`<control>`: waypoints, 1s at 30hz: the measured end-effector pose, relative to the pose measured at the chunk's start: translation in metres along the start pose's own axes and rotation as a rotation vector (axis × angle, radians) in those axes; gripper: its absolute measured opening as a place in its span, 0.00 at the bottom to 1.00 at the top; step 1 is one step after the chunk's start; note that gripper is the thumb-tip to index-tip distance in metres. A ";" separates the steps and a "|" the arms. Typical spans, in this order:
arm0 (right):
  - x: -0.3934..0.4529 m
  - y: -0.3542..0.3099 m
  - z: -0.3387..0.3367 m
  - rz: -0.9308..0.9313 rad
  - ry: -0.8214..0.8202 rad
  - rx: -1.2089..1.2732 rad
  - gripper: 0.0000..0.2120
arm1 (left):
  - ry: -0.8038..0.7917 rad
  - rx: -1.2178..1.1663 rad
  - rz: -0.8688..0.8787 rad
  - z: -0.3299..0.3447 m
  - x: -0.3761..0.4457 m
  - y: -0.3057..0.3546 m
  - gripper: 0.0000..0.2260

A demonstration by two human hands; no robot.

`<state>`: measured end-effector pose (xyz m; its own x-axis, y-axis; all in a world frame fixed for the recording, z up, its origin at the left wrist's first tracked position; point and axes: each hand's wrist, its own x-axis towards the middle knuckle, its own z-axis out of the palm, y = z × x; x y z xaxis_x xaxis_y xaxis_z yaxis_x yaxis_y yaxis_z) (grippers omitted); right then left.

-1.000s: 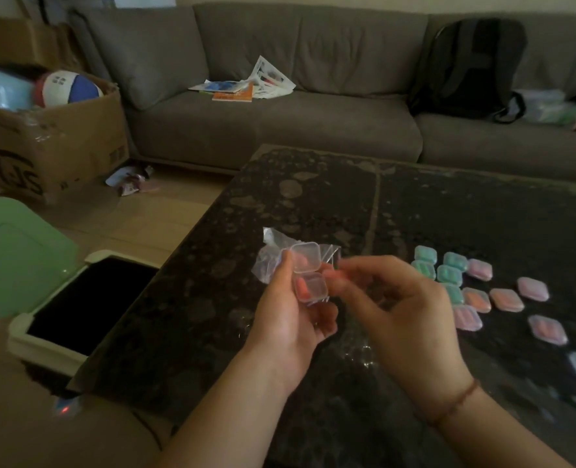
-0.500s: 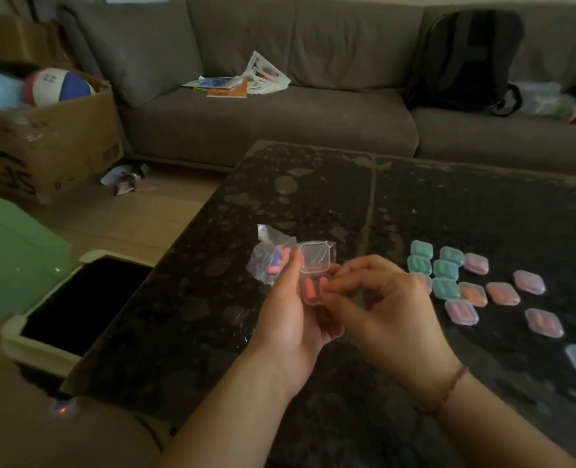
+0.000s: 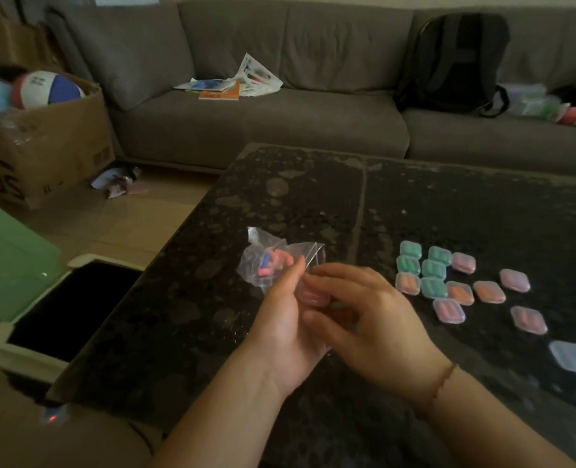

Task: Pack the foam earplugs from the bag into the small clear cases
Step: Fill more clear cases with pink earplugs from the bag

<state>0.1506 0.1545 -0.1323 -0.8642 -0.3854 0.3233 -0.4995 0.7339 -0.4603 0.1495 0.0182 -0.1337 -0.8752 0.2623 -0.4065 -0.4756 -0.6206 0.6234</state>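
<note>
- The left hand is gripping a small clear case with pink earplugs inside, and the right hand is pinching it from the other side — apparently closing its lid.
- The bag of earplugs is lying on the desk just behind the hands.
- Filled cases are sitting to the right — next, this one is probably joining them.

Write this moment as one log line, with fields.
left hand: holds clear case, bag | right hand: on case | lid: unclear
</note>
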 end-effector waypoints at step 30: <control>-0.102 0.203 -0.146 0.678 0.083 -0.237 0.11 | -0.160 1.225 0.576 0.118 0.065 -0.116 0.08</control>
<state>0.1463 0.4241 -0.1376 -0.9674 0.2344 0.0963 0.1793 0.9016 -0.3937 0.1369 0.1945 -0.1534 -0.9353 0.3254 0.1387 0.2570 0.3557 0.8986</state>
